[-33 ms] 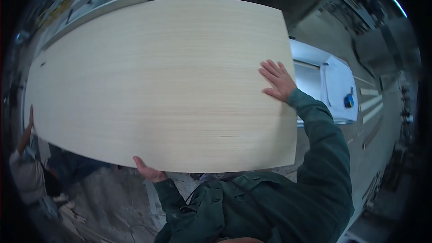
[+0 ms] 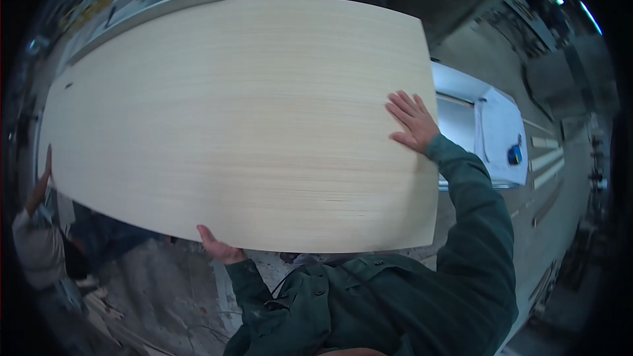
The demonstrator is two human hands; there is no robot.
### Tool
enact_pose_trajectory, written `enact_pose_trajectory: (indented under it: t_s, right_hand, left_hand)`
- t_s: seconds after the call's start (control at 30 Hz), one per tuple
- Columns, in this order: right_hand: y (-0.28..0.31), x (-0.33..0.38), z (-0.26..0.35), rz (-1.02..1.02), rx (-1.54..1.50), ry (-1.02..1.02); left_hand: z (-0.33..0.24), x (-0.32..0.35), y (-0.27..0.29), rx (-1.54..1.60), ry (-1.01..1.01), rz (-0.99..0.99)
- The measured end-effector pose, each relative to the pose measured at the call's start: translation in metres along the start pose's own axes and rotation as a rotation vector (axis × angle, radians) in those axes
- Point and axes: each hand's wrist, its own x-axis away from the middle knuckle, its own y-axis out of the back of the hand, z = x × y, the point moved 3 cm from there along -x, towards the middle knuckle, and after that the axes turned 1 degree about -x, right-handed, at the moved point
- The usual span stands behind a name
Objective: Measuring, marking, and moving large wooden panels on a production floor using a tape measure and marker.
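Observation:
A large pale wood-grain panel (image 2: 264,125) lies in front of me and fills most of the view. My left hand (image 2: 219,248) holds its near edge, thumb on the top face and the other fingers hidden beneath. Flat on the upper face near the right end rests my right hand (image 2: 414,122), its fingers spread. At the far left, another person's hand (image 2: 48,163) touches the panel's edge. A small dark mark (image 2: 68,86) shows near the left end.
Beyond the panel's right end stands a white-covered surface (image 2: 498,125) with a blue-and-black tape measure (image 2: 514,153) on it. Pale wood strips (image 2: 548,168) lie farther right on the floor. The other person (image 2: 41,247) stands at the left; a machine ledge (image 2: 145,23) runs along the far side.
The panel, hands and surroundings appear slightly farther right in the picture. Both my hands keep about the same places on the panel.

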Motion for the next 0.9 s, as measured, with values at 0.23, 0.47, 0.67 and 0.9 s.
enact_pose_trajectory:
  t_s: [0.23,0.47,0.67,0.9]
  right_hand:
    - [0.002,-0.007,0.014,-0.014,-0.077,0.016]
    - [0.004,-0.003,0.020,-0.008,-0.066,0.014]
    - [-0.005,-0.004,0.016,-0.026,-0.052,0.017]
    - [-0.005,-0.007,0.011,-0.053,-0.048,0.021]
  left_hand:
    - [-0.011,-0.019,0.032,-0.064,-0.178,-0.074]
    - [-0.010,-0.013,0.034,-0.082,-0.270,-0.140]
    - [-0.008,-0.012,0.031,-0.097,-0.291,-0.162]
    - [-0.010,-0.020,0.024,-0.092,-0.309,-0.144]
